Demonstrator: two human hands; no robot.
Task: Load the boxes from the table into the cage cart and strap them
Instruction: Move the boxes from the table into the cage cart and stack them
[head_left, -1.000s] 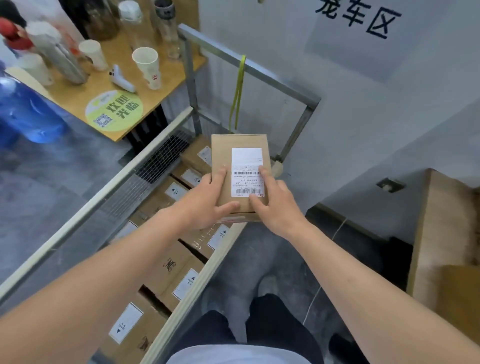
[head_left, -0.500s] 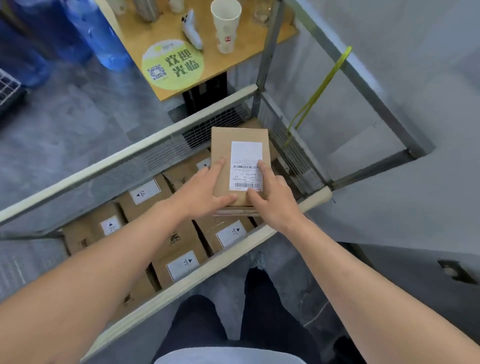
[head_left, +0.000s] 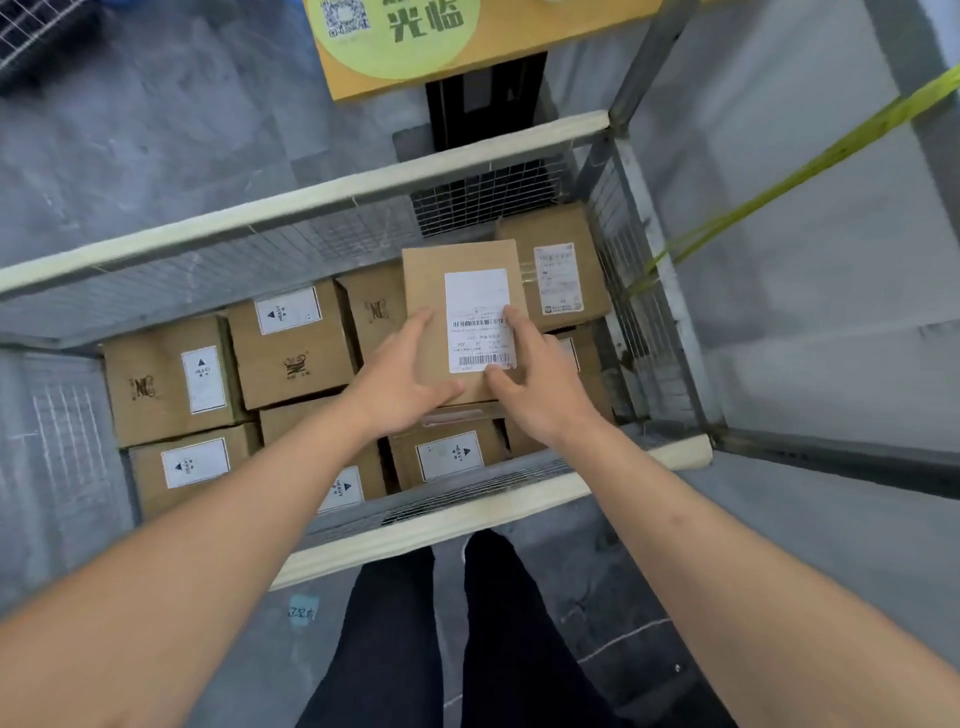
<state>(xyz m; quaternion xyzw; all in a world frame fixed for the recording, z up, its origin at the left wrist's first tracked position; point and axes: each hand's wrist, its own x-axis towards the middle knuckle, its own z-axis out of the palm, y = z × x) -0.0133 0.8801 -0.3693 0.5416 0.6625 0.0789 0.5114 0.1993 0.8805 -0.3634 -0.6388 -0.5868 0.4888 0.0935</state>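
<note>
While both forearms reach over the padded cream top rail (head_left: 467, 525) of the wire-mesh cage cart (head_left: 644, 291), the flat brown cardboard box with a white barcode label (head_left: 431, 291) is held level above the load, inside the cart's right half. The left hand (head_left: 405, 379) grips its near left corner — thumb on the top face, fingers curled under the edge — and the right hand (head_left: 535, 384) grasps the near right side, its thumb and index finger lying on the label (head_left: 477, 317). Below it, brown cardboard cartons with white "HEAVY" stickers (head_left: 291, 343) sit packed side by side across the cart floor, and another labelled brown box (head_left: 556, 265) lies in the far right corner, just beside the held one. A yellow-green strap (head_left: 779, 182) runs slanting from the cart's right mesh wall up to the right. Beyond the far rail stands a wooden table with a round green sticker (head_left: 395, 31).
</note>
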